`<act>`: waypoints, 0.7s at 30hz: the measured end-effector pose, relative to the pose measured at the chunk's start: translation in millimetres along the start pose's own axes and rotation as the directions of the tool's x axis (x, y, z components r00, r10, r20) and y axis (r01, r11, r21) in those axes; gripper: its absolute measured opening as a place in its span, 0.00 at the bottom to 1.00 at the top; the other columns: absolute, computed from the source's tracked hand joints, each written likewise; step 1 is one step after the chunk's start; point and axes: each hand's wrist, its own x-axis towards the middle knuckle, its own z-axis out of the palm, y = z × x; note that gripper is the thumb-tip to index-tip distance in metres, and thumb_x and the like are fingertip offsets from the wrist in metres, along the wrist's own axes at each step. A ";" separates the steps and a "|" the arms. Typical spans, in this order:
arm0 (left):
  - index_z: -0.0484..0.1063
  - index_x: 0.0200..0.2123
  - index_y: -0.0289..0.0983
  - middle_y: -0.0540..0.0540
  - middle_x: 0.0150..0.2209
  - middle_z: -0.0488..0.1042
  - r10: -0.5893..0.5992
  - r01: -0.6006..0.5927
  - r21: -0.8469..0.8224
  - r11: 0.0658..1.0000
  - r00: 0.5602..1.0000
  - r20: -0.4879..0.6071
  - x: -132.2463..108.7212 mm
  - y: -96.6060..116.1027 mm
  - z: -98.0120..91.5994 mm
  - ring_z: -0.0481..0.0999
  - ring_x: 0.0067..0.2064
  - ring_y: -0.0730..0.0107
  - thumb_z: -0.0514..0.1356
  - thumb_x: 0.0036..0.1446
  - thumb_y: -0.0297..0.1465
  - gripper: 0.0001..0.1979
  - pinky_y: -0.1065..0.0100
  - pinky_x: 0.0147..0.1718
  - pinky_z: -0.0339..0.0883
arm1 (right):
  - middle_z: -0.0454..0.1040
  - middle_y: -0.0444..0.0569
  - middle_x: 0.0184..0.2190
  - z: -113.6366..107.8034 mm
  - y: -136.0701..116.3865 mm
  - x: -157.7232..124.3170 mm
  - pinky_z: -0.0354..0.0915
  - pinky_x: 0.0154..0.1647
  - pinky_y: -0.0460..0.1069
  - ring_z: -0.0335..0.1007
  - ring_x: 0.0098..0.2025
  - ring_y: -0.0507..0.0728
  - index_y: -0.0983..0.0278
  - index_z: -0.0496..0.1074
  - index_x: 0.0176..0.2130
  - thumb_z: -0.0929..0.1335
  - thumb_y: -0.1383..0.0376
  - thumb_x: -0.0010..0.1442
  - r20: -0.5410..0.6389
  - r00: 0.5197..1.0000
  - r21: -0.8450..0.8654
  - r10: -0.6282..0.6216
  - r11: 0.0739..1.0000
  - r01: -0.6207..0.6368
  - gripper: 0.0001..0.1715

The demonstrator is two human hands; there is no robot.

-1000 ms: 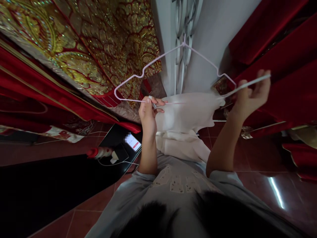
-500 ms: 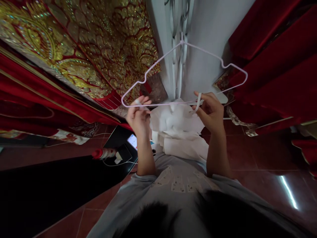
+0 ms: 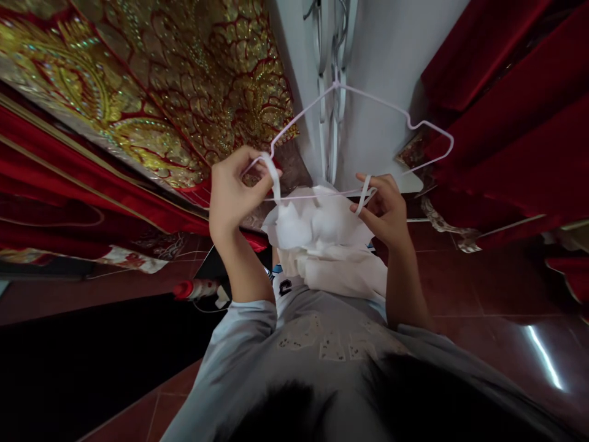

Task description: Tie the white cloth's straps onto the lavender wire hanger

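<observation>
A pale lilac hanger (image 3: 375,98) hangs in front of me, its bottom bar running between my hands. My left hand (image 3: 234,193) is closed on a white strap (image 3: 274,175), stretched between thumb and fingers near the hanger's left end, which it partly hides. In my right hand (image 3: 389,205), the fingers are bent around another white strap loop (image 3: 365,195), close to the bottom bar on the right. Below the bar, a soft white garment (image 3: 317,224) hangs bunched in front of my lap. Whether the loops go around the hanger's ends is hard to see.
Gold sequinned red garments (image 3: 193,80) hang close on the left, dark red ones (image 3: 501,141) on the right. A whitish panel (image 3: 386,55) with metal hooks stands between them. At lower left, a red-capped bottle (image 3: 184,290) stands on a black surface.
My left hand has moved left and slightly up, turned, and spread a white strap by the hanger's left end. My right hand has shifted slightly left, still with its loop.
</observation>
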 end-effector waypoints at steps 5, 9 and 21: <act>0.82 0.35 0.36 0.50 0.29 0.79 0.017 -0.017 -0.148 0.989 1.000 0.003 5.3 -13.1 8.3 0.75 0.30 0.73 0.70 0.61 0.27 0.01 0.70 0.30 0.68 | 0.71 0.46 0.42 -4.5 3.3 -1.6 0.63 0.24 0.49 0.55 0.26 0.48 0.49 0.76 0.59 0.75 0.45 0.60 -0.027 1.000 -0.027 -0.003 1.000 0.002 0.31; 0.79 0.38 0.42 0.53 0.26 0.80 -0.349 0.135 -0.583 0.801 0.897 -0.272 -29.7 -32.7 30.5 0.77 0.26 0.72 0.72 0.57 0.35 0.07 0.72 0.26 0.71 | 0.74 0.47 0.44 -5.2 2.1 -2.6 0.65 0.25 0.50 0.56 0.26 0.48 0.48 0.75 0.60 0.75 0.43 0.61 0.002 1.000 -0.024 0.004 1.000 -0.004 0.32; 0.73 0.38 0.41 0.48 0.31 0.83 -0.320 0.142 -0.687 0.713 0.937 -0.138 -58.7 -7.8 69.5 0.84 0.34 0.65 0.71 0.62 0.49 0.19 0.67 0.38 0.79 | 0.72 0.51 0.59 -44.6 65.8 7.8 0.77 0.46 0.59 0.77 0.49 0.59 0.49 0.68 0.66 0.73 0.50 0.65 -0.518 0.849 0.014 -0.108 0.991 0.134 0.33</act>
